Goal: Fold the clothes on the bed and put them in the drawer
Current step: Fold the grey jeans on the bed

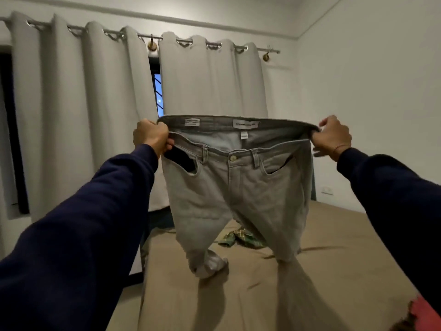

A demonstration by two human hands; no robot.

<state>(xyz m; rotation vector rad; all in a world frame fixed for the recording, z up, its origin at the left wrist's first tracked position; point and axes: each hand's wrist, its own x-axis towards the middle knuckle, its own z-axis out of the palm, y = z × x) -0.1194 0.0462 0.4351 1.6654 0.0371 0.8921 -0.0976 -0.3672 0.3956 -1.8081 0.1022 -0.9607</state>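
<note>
A pair of light grey jeans [238,187] hangs in the air in front of me, front side facing me, waistband stretched wide. My left hand [151,137] grips the left end of the waistband and my right hand [331,137] grips the right end. The legs droop down to the bed [346,247]; one leg end lies crumpled on the tan sheet, the other lies stretched toward me. A green checked garment [243,238] lies bunched on the bed behind the jeans. No drawer is in view.
Grey curtains [83,103] cover the window on the far wall beyond the bed. A white wall stands to the right. Something pink-red [424,311] shows at the bed's near right corner. A strip of floor runs left of the bed.
</note>
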